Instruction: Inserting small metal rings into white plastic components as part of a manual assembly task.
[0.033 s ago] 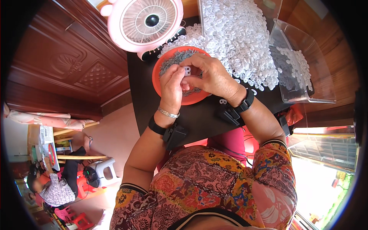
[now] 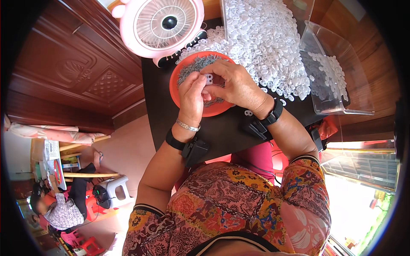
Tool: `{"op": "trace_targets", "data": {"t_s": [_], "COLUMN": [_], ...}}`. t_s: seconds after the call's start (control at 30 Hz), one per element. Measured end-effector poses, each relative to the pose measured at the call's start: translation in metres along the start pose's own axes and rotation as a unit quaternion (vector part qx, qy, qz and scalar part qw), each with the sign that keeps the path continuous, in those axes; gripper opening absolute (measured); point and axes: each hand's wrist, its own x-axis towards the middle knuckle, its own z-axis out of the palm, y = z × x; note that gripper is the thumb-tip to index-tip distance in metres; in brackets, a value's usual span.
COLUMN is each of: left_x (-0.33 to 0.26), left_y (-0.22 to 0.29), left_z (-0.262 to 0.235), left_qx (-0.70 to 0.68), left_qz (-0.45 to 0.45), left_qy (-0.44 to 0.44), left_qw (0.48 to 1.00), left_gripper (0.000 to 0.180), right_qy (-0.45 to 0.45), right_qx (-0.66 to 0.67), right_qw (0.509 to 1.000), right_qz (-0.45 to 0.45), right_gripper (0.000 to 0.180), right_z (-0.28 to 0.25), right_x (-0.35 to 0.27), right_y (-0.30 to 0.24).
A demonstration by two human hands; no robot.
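Note:
Above an orange bowl (image 2: 208, 113), both my hands meet around a small white plastic piece with two holes (image 2: 209, 79). My left hand (image 2: 191, 98) pinches it from the left. My right hand (image 2: 241, 85) is closed at its other side, thumb and forefinger curved toward the piece; their tips are partly hidden. Many small grey pieces, thin like screws or pins (image 2: 197, 65), fill the bowl beneath. Beyond my right hand lies a big heap of similar white plastic pieces (image 2: 269, 47).
A pink fan (image 2: 126, 32) stands at the back left of the dark table (image 2: 222, 138). A clear plastic bin (image 2: 341, 109) lies at the right with more white pieces (image 2: 331, 70) in it. At far left, another person (image 2: 66, 211) sits near a grey stool (image 2: 121, 190).

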Motion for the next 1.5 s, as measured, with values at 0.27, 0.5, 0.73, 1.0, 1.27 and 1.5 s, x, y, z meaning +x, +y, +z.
{"op": "trace_targets", "data": {"t_s": [0.27, 0.5, 0.73, 1.0, 1.27, 1.5], "left_x": [-0.004, -0.004, -0.007, -0.013, -0.013, -0.01], "left_y": [0.004, 0.0, 0.003, 0.005, 0.013, 0.008], "left_z": [0.002, -0.003, 0.002, 0.004, 0.011, 0.004], "left_qx": [-0.024, 0.003, 0.008, 0.029, 0.031, 0.049], "left_qz": [0.022, 0.073, 0.065, 0.077, 0.115, 0.149], "left_qy": [0.004, -0.013, -0.013, 0.016, 0.028, 0.021], "left_qw": [0.999, 0.997, 0.998, 0.996, 0.993, 0.987], "left_gripper": [0.022, 0.022, 0.022, 0.022, 0.022, 0.023], "right_qy": [-0.016, -0.021, -0.027, 0.005, 0.053, 0.023], "right_qx": [0.003, 0.004, -0.006, -0.007, -0.048, 0.051], "right_qw": [1.0, 1.0, 1.0, 0.999, 0.995, 0.998], "right_qz": [0.025, 0.018, 0.013, -0.037, -0.065, 0.027], "right_gripper": [0.027, 0.023, 0.019, 0.016, 0.024, 0.032], "right_z": [0.0, -0.001, -0.004, -0.001, 0.002, 0.001], "right_x": [-0.002, -0.003, -0.004, -0.004, -0.005, -0.003], "right_y": [-0.004, -0.004, -0.004, -0.012, -0.007, -0.009]}}
